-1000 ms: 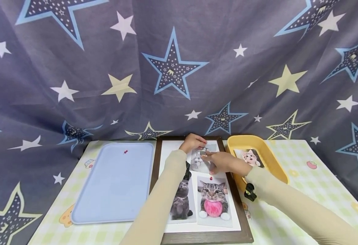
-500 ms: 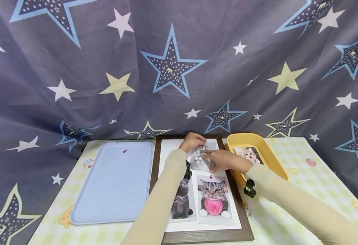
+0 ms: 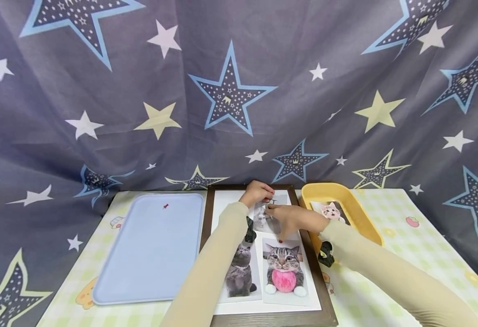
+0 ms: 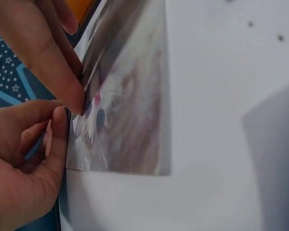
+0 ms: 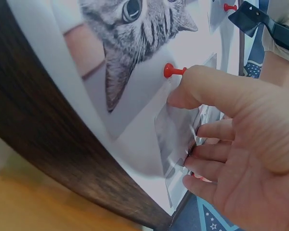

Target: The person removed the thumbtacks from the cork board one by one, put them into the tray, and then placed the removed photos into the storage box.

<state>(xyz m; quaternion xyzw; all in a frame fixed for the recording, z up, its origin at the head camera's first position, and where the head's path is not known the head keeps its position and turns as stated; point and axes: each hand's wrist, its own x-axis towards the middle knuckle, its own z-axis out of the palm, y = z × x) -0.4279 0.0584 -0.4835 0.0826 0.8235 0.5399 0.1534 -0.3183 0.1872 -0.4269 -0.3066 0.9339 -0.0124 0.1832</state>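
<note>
A photo of a pale cat (image 3: 259,222) lies near the top of a white board (image 3: 218,204) in a brown frame. At the photo's upper edge my left hand (image 3: 256,192) has thumb and index finger pinched together. Red between the fingers there looks like a push pin (image 5: 201,177), mostly hidden. My right hand (image 3: 298,218) rests its fingertips on the same photo, fingers fairly straight. Its thumb reaches beside a red push pin (image 5: 171,70) above the tabby cat photo (image 3: 285,272). To the left, a grey cat photo (image 3: 239,272) is partly covered by my left sleeve.
Left of the frame lies a pale blue tray (image 3: 153,254) with a red push pin (image 3: 166,206) on it. A yellow bin (image 3: 363,218) holding a kitten photo (image 3: 332,211) stands at the right. A star-patterned curtain (image 3: 231,145) hangs behind the table.
My right hand has shifted slightly left over the pale cat photo, its thumb now lower, by the tabby photo's pin. The left hand stays at the photo's upper edge.
</note>
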